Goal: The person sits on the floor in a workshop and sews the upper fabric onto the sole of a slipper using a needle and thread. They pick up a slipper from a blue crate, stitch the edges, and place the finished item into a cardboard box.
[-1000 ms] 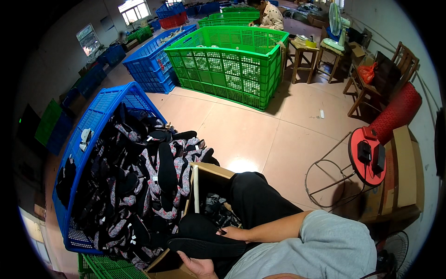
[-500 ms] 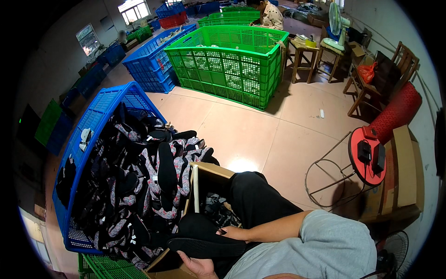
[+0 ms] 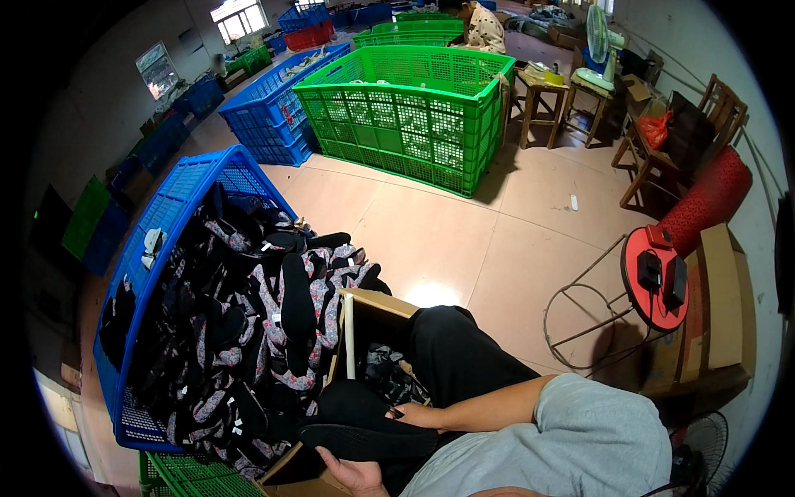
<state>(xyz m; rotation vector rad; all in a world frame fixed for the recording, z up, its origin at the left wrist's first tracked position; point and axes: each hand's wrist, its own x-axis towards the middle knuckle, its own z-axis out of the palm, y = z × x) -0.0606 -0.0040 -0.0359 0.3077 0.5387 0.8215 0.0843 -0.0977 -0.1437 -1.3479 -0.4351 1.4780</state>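
Observation:
A black cloth shoe (image 3: pixel 373 441) lies on its side close to my lap, its dark ribbed sole facing the lower edge. My left hand (image 3: pixel 354 475) grips it from below, thumb against the sole's edge. From the right, my right hand (image 3: pixel 414 414) reaches over the shoe's upper side with bent fingers. Something small and dark shows at those fingertips, too small to name. Left of my hands, a tipped blue crate (image 3: pixel 132 356) spills a heap of black shoes with floral lining (image 3: pixel 298 302).
A cardboard box (image 3: pixel 381 303) with dark scraps stands by my knee. Green mesh (image 3: pixel 195 476) shows beneath the blue crate. Ahead stands a large green crate (image 3: pixel 397 157); to the right, a red stool (image 3: pixel 642 290) holds black devices. A person in a spotted top (image 3: pixel 486 29) is far back.
The person in the spotted top at the back has shifted posture slightly. My hands and the shoe show no visible movement.

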